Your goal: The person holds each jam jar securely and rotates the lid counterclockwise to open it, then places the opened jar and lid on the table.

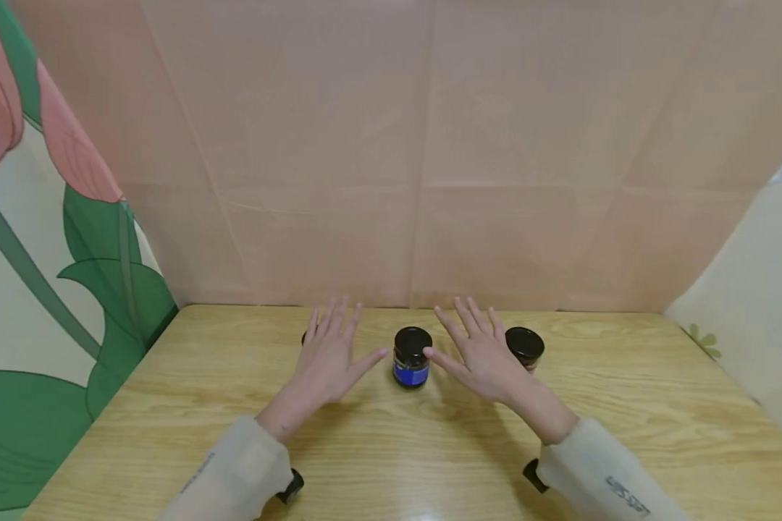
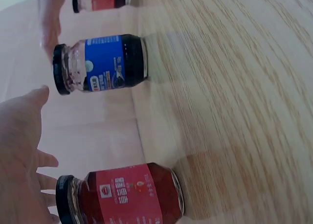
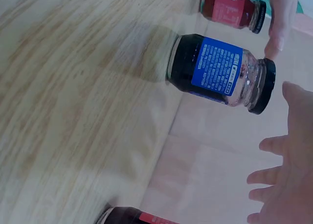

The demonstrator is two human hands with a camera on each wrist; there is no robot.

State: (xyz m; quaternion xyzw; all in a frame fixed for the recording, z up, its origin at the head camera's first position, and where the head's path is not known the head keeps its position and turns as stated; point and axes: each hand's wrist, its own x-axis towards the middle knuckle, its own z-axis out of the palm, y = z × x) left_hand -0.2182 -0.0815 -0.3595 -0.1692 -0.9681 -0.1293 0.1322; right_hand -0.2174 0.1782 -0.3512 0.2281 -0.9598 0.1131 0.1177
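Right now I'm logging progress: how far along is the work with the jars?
Barely begun. Done: nothing visible; all three jars stand capped. In hand: left hand and right hand flank the blue-labelled jar, open, gripping nothing. Left: red-labelled jars untouched.

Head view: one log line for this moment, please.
left hand: open, beside blue-label jar | right hand: open, thumb near jar | red-label jars behind both hands | table

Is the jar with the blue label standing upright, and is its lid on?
Yes, both. The blue-label jar stands upright on the table, black lid on top.
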